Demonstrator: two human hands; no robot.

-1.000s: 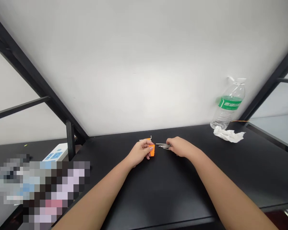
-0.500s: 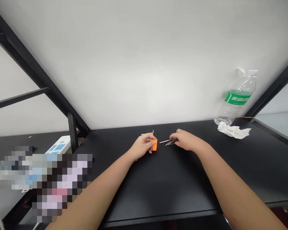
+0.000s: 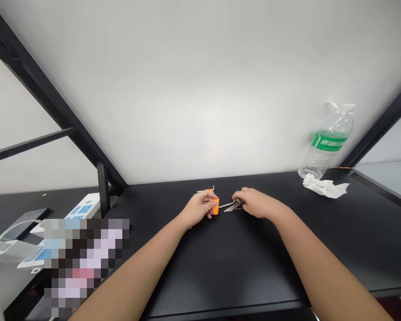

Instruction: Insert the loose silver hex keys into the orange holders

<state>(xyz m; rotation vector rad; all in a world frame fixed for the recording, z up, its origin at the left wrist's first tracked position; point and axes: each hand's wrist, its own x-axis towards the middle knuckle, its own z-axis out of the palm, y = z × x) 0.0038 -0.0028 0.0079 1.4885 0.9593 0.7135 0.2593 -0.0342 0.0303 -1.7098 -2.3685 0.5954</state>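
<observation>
My left hand [image 3: 199,207] is closed on an orange holder [image 3: 215,206], fingers behind and thumb in front, above the black tabletop [image 3: 227,263]. Just right of it, several L-shaped metal hex keys [image 3: 233,205] are fanned out, their long ends pointing left toward the holder. The fingers of my right hand [image 3: 254,201] close on the bent ends of these keys. One key reaches close to the orange holder; whether it touches cannot be made out. Behind my left hand lies another orange piece with a small hex key [image 3: 213,188].
At the back right stands a clear bottle [image 3: 327,145] with a green label, a crumpled white tissue [image 3: 325,186] before it. A white power strip [image 3: 87,206] and cables are at the left, beyond a black frame post [image 3: 103,189].
My right hand has shifted slightly left with the hex keys, and one key's end is now nearer the orange holder. The keys are more spread. My left hand keeps its hold; the view has tilted slightly.
</observation>
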